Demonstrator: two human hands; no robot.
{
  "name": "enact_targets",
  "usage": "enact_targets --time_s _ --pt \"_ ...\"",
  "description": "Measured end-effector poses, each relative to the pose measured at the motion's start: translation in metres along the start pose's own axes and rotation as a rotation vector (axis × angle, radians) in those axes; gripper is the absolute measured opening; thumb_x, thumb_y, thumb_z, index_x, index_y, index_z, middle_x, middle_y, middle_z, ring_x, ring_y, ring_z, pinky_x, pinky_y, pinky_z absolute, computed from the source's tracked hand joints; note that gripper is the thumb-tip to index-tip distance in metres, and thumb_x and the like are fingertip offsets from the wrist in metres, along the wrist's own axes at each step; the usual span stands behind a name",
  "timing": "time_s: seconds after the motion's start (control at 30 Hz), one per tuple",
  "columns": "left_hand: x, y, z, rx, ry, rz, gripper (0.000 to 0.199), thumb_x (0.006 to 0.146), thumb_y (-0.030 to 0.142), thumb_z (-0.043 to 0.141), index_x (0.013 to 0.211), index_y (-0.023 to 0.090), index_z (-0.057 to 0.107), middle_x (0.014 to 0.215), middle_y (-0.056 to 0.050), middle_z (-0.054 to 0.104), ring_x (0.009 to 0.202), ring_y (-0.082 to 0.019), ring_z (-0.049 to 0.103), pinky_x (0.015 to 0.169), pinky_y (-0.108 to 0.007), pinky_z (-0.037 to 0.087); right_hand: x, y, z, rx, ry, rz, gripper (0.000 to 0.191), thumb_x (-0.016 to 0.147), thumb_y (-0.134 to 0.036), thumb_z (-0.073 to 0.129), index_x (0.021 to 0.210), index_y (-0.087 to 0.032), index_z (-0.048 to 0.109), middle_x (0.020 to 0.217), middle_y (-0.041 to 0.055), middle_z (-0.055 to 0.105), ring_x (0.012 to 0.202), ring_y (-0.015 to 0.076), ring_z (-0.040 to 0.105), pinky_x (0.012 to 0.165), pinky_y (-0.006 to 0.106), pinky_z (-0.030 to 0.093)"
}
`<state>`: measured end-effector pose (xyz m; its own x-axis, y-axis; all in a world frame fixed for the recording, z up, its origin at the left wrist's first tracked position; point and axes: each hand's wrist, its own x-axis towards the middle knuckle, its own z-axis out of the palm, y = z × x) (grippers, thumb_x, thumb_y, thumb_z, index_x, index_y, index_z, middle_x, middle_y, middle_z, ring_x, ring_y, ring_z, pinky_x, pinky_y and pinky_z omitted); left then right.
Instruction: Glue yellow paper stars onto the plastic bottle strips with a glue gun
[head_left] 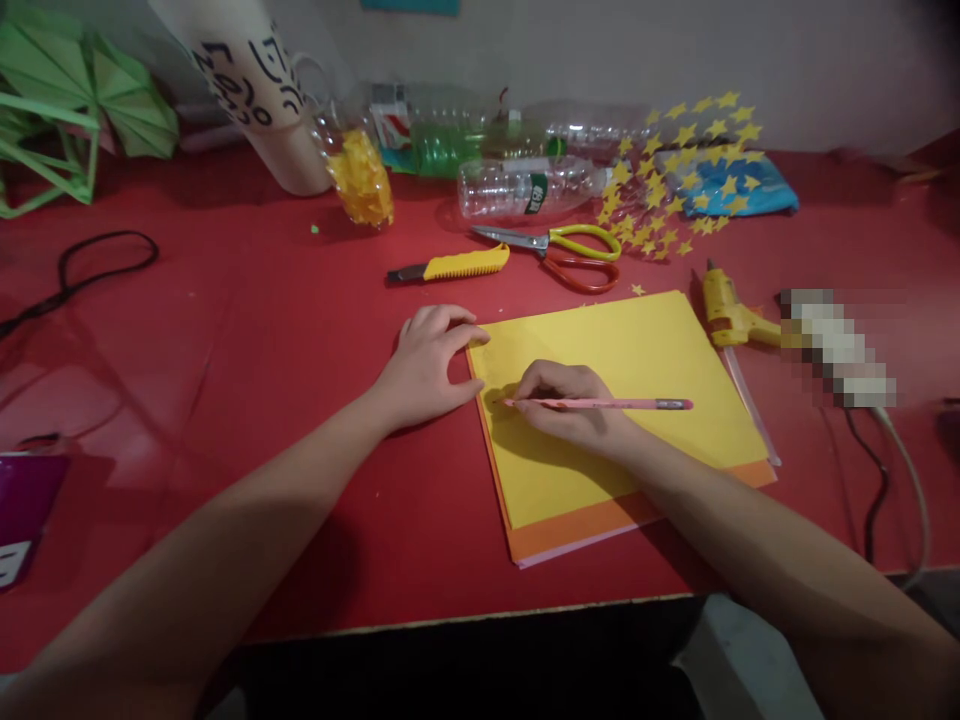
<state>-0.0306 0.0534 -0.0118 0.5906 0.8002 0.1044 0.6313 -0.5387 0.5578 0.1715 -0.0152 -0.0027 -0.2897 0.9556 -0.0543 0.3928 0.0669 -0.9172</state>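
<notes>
A pink pencil (630, 404) is pinched in my right hand (566, 408), its eraser end pointing right. The pencil's tip is at the left part of a yellow sheet of paper (637, 345), where a small dark mark shows. Beneath the yellow sheet lie an orange sheet (570, 530) and a pale pink one, both showing along the front edge. My left hand (431, 368) rests on the table with fingers and thumb apart, their tips at the left edge of the paper. Nothing is in that hand.
On the red table (247, 330), a yellow utility knife (465, 264) and scissors (555, 243) lie behind the paper. A yellow glue gun (731, 312) is at right. Plastic bottles (525, 190), yellow paper stars (660, 200) and a white tumbler (255, 100) stand farther back.
</notes>
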Motion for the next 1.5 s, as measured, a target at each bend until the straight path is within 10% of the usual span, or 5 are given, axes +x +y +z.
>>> enact_targets --time_s 1.5 --pt "0.0004 -0.0012 0.0016 0.018 0.008 0.009 0.038 0.072 0.030 0.067 0.109 0.022 0.062 0.125 -0.008 0.055 0.119 -0.029 0.046 0.104 -0.047 0.034 0.0027 -0.0025 0.0031 -0.041 0.080 0.005 0.012 0.076 -0.027 0.056 0.068 -0.019 0.052 0.057 -0.0049 0.051 0.050 0.0067 0.039 0.048 0.022 0.029"
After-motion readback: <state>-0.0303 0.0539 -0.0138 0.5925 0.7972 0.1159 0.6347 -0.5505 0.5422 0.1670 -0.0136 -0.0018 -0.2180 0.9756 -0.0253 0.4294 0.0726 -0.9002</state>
